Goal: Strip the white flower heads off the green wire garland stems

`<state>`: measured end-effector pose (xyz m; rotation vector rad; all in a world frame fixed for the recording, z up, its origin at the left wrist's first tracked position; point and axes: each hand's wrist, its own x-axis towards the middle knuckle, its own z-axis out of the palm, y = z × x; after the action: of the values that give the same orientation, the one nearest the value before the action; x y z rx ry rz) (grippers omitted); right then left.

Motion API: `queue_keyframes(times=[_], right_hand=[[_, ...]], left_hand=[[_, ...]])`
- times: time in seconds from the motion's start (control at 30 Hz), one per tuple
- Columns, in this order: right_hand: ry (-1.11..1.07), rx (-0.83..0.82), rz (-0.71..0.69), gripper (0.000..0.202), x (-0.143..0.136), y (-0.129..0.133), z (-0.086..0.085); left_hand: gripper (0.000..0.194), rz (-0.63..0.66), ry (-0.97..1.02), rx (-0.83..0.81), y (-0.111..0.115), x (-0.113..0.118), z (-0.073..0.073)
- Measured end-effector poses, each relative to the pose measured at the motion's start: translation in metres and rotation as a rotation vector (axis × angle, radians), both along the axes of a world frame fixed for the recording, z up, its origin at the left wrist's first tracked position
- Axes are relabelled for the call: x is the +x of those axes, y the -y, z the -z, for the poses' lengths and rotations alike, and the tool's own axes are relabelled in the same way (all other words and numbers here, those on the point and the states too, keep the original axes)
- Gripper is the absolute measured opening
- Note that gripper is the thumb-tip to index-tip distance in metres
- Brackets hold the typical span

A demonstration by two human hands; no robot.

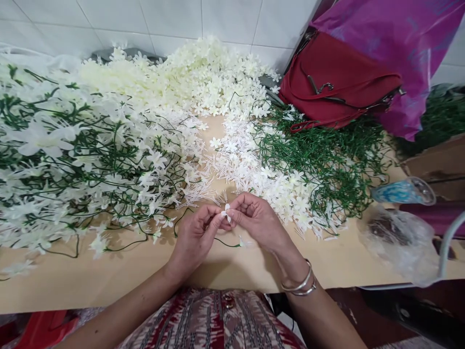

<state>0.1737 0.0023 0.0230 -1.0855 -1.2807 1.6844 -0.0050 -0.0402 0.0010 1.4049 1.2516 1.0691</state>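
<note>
A small white artificial flower (226,212) is pinched between my two hands, close above the table's front part. My left hand (198,235) grips it with thumb and forefinger from the left. From the right, the thumb and forefinger of my right hand (256,218) close on the same flower. Below them a green wire stem (227,244) with a pale blossom at its end lies on the table. White stamen pieces (230,165) are strewn just beyond my fingers. Loose white blossoms (290,191) lie to the right of them.
Assembled white flowers on green stems (119,160) heap up at left. Green stems (319,155) pile at right, under a red handbag (337,77) and a purple bag (403,43). A plastic cup (403,191) lies beside a clear plastic bag (399,242). White tiles (174,17) stand behind.
</note>
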Motion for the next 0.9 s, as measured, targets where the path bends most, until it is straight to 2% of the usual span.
queue_keyframes(times=[0.17, 0.43, 0.63, 0.9], right_hand=[[0.013, 0.025, 0.025, 0.026, -0.0015, 0.0002, 0.0031], [-0.104, -0.027, -0.006, 0.039, 0.0049, -0.0003, 0.0006], [-0.096, -0.066, -0.024, 0.032, 0.0038, 0.0004, 0.0011], [-0.045, -0.066, -0.023, 0.031, 0.0031, -0.0006, 0.0009]], left_hand=[[0.019, -0.007, 0.036, -0.01, -0.0005, 0.0018, 0.0031], [0.019, -0.015, 0.183, -0.002, -0.0015, 0.0048, -0.0028], [0.019, -0.025, 0.162, 0.004, -0.001, 0.0034, 0.0016], [0.019, -0.042, 0.107, -0.009, 0.0006, 0.0019, 0.0029]])
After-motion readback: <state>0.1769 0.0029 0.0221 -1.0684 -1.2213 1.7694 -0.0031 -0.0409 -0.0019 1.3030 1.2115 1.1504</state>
